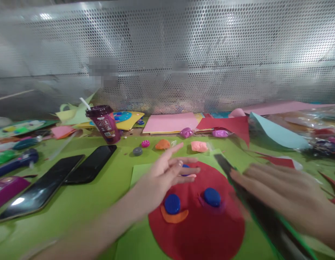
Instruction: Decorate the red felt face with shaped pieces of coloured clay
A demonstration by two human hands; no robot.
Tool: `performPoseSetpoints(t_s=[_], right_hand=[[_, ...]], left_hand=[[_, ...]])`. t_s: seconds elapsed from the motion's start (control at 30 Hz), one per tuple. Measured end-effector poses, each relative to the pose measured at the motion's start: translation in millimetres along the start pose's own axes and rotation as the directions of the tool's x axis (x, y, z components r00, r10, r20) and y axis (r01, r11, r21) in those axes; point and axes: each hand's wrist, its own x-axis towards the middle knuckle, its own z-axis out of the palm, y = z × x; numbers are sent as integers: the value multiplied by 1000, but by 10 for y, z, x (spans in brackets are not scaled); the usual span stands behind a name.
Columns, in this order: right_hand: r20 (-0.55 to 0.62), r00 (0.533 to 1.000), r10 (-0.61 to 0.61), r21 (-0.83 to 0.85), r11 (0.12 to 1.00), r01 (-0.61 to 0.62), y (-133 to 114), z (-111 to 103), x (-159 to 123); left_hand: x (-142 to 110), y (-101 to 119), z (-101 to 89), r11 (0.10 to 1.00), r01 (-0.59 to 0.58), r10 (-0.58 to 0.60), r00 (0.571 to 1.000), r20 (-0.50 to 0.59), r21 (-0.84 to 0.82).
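Note:
A red paper circle (200, 224) lies on a green sheet in front of me, with two blue clay blobs (172, 204) (212, 196) and an orange clay crescent (174, 217) stuck on it. My left hand (164, 177) hovers over the circle's upper left edge with fingers stretched out and apart; a small blue piece (185, 167) shows just behind its fingertips. My right hand (281, 191), blurred by motion, reaches in from the right with fingers extended over a long dark flat tool (254, 206) lying diagonally across the circle's right side.
Two black phones (93, 163) (45, 187) lie at left. A maroon cup with a straw (104, 122) stands behind them. Clay lumps in pink (145, 143), orange (162, 144) and peach (199, 146), coloured paper sheets (170, 122), and a perforated metal wall (183, 54) at the back.

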Motion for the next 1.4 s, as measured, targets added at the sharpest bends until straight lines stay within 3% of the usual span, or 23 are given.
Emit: performPoseSetpoints(t_s=[0.03, 0.1, 0.17, 0.23, 0.37, 0.47, 0.6, 0.67, 0.77, 1.17, 1.4], right_hand=[[15, 998, -60, -116, 991, 62, 140, 7, 43], [107, 994, -32, -254, 965, 58, 415, 41, 63], [163, 986, -37, -188, 980, 68, 651, 102, -13], [139, 990, -16, -166, 985, 39, 831, 174, -141], [168, 984, -62, -45, 996, 71, 972, 249, -281], [92, 996, -11, -41, 999, 14, 791, 181, -152], [56, 990, 132, -11, 991, -131, 148, 6, 155], [33, 994, 100, 185, 977, -105, -190, -50, 252], [16, 1000, 5, 277, 961, -9, -483, -69, 294], [130, 992, -6, 260, 965, -28, -503, 21, 257], [-44, 997, 68, 265, 963, -54, -438, 44, 320]], left_hand=[[19, 19, -10, 991, 47, -47, 999, 2, -128], [53, 56, -46, 943, 104, -107, 994, 10, -317], [77, 87, -87, 901, 106, -118, 993, -4, -420], [89, 109, -120, 876, 80, -111, 993, -36, -476], [88, 125, -134, 852, 66, -111, 992, -55, -520], [86, 115, -129, 853, 72, -108, 993, -40, -517], [93, 98, -150, 856, 91, -130, 991, -42, -509], [99, 98, -170, 857, 86, -133, 989, -57, -509], [109, 101, -192, 861, 69, -128, 988, -83, -504], [171, 64, -185, 862, 31, -132, 978, -165, -506], [148, 101, -186, 823, 88, -151, 986, -67, -562]])
